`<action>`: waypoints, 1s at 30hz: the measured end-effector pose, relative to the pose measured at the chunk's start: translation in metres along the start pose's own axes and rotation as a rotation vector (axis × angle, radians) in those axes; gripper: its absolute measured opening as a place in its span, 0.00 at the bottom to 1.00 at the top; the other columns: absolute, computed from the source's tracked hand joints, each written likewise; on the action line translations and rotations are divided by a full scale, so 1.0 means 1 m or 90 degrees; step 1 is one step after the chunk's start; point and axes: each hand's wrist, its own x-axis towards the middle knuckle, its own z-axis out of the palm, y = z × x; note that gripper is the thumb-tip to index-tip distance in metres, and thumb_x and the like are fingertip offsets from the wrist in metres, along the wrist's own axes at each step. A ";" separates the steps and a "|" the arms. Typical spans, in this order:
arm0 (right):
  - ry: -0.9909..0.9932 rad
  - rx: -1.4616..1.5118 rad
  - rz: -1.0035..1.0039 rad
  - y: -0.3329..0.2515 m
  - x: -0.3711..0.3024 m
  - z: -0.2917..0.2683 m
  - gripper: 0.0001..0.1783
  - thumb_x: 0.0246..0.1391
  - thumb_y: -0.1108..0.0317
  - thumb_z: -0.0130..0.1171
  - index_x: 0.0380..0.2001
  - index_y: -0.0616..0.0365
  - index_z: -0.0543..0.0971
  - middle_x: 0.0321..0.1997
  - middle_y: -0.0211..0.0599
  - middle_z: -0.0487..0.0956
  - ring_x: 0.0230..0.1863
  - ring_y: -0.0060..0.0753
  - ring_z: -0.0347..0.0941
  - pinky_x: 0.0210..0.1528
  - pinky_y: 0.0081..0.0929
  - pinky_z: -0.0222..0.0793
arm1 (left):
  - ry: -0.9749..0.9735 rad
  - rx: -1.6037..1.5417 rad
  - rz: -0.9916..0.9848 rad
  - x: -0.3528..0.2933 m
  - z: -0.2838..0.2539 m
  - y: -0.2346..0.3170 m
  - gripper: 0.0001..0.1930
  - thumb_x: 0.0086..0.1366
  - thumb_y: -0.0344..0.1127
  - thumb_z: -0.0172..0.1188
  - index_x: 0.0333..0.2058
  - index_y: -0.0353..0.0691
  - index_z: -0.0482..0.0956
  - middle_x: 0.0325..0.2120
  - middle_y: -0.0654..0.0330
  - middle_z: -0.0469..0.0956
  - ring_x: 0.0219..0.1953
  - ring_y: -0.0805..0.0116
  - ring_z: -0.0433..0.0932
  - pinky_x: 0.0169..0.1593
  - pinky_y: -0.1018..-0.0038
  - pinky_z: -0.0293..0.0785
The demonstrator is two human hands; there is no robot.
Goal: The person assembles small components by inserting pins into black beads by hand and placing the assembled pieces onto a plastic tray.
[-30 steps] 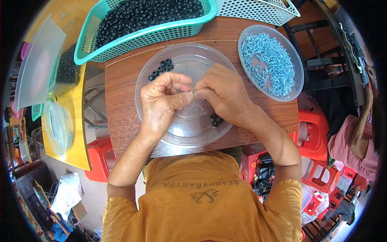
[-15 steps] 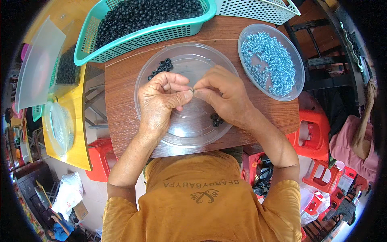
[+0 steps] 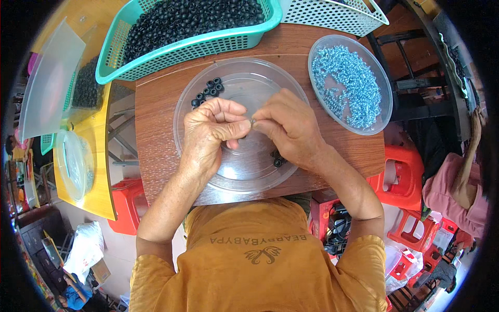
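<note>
Steady left hand [image 3: 207,130], with thumb near index; cannot tell whether clamped on anything. Work over the tray [image 3: 244,176] to catch drops. Keep the tiny piece [image 3: 252,121], between both hands, lightly pinched in right hand [image 3: 291,125] by thumb and index.

I am at a brown wooden table [image 3: 156,135], and at my left there stands a yellow table [image 3: 101,192] with grey metal legs [image 3: 122,139]. Red plastic stools [image 3: 413,182] are placed at both sides of me, upon a pale floor [image 3: 117,255] in bright light. Further away, I see a dark cabinet [image 3: 46,234] at lower left and a black frame [image 3: 421,82] with bars at upper right.
</note>
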 end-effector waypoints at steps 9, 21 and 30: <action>0.005 0.056 0.117 -0.015 -0.001 -0.011 0.06 0.41 0.77 0.63 0.22 0.60 0.75 0.22 0.36 0.71 0.27 0.39 0.67 0.30 0.33 0.61 | -0.055 -0.162 -0.037 -0.002 -0.009 -0.003 0.06 0.58 0.24 0.62 0.35 0.32 0.77 0.28 0.54 0.80 0.26 0.71 0.78 0.25 0.80 0.73; 0.002 0.069 0.136 -0.016 -0.004 -0.005 0.05 0.41 0.76 0.62 0.21 0.59 0.75 0.21 0.35 0.72 0.27 0.38 0.68 0.29 0.34 0.61 | -0.086 -0.170 0.011 -0.012 -0.005 -0.010 0.08 0.56 0.18 0.60 0.36 0.31 0.78 0.35 0.51 0.80 0.32 0.68 0.80 0.36 0.77 0.77; -0.032 0.106 0.190 -0.021 -0.003 -0.002 0.05 0.41 0.76 0.62 0.21 0.59 0.75 0.21 0.36 0.73 0.26 0.39 0.69 0.29 0.33 0.63 | -0.050 0.011 0.179 -0.022 -0.001 -0.012 0.09 0.54 0.15 0.61 0.34 0.31 0.78 0.35 0.55 0.81 0.35 0.73 0.79 0.42 0.78 0.78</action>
